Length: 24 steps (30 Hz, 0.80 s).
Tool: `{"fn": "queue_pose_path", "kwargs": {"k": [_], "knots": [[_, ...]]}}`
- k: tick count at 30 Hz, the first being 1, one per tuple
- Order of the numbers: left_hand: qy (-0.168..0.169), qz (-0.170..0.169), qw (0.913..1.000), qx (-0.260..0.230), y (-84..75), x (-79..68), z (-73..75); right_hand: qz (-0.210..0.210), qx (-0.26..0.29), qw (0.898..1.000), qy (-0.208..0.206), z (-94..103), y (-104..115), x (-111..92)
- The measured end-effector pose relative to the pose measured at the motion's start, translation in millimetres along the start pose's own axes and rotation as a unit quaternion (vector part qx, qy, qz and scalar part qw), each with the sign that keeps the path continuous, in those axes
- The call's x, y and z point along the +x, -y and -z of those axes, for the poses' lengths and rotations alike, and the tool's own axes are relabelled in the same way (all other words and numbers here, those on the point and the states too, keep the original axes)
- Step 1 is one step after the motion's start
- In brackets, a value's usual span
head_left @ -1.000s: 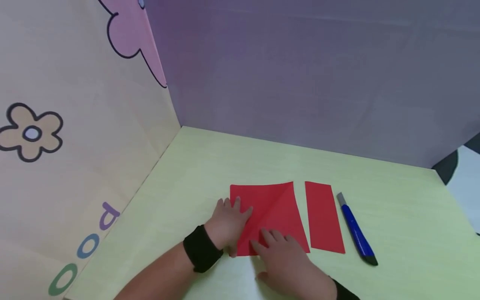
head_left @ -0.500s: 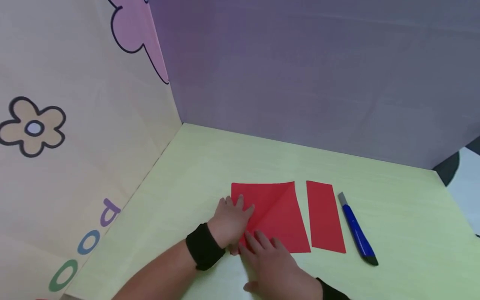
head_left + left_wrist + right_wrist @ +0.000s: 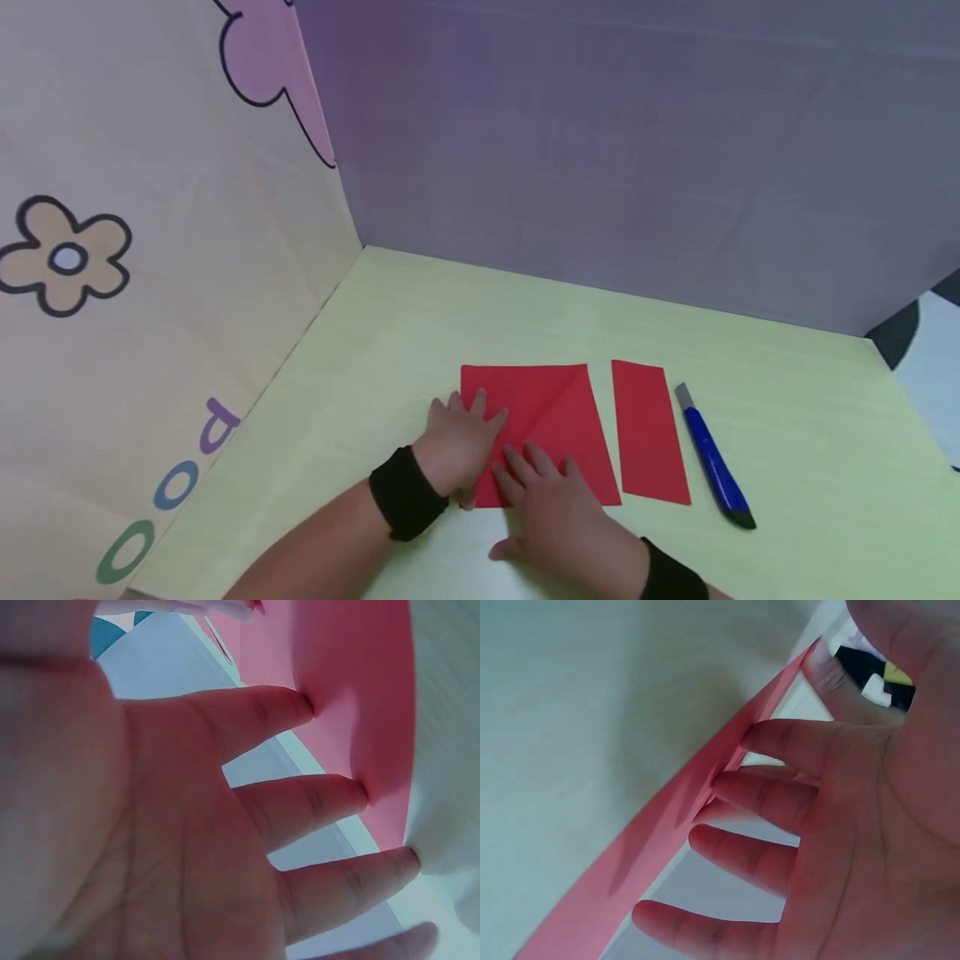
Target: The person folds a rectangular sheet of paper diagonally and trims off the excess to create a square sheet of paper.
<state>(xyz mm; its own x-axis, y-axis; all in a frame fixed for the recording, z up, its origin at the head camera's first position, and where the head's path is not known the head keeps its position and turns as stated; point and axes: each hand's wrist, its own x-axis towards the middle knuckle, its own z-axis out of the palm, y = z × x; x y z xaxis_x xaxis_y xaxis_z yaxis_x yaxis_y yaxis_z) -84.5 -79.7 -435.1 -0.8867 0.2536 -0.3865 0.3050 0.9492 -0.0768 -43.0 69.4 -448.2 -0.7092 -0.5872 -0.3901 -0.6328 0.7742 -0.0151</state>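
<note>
A square sheet of red paper (image 3: 551, 417) lies on the pale table, with a diagonal crease running to its far right corner. My left hand (image 3: 459, 446) rests on the sheet's left side, fingers spread; in the left wrist view its straight fingertips (image 3: 360, 793) touch the red paper near the edge. My right hand (image 3: 562, 521) lies over the near edge, its extended fingers on the sheet close to the crease. The right wrist view shows those fingers (image 3: 769, 799) against the red surface, thumb held apart. Neither hand grips anything.
To the right of the sheet lies a narrow red paper strip (image 3: 651, 433). Beyond it is a blue utility knife (image 3: 715, 458), its grey tip pointing away. A purple-grey panel (image 3: 600, 167) borders the table's back, and a printed panel (image 3: 172, 192) stands at left.
The right hand slid left and toward the near left corner, then back up and right along the crease. The left hand has stayed in place on the sheet.
</note>
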Motion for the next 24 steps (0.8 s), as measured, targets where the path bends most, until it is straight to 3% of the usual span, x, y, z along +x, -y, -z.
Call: {"fn": "queue_pose_path", "kwargs": {"k": [13, 24], "knots": [[0.001, 0.015, 0.9995, -0.026, -1.0, -1.9, 3.0, -0.009, 0.024, 0.999, -0.028, -0.2, -14.3, 4.7], [0.001, 0.013, 0.9991, -0.04, -1.1, -0.9, 1.2, -0.004, 0.043, 0.999, -0.02, 2.3, -18.6, 3.3]]}}
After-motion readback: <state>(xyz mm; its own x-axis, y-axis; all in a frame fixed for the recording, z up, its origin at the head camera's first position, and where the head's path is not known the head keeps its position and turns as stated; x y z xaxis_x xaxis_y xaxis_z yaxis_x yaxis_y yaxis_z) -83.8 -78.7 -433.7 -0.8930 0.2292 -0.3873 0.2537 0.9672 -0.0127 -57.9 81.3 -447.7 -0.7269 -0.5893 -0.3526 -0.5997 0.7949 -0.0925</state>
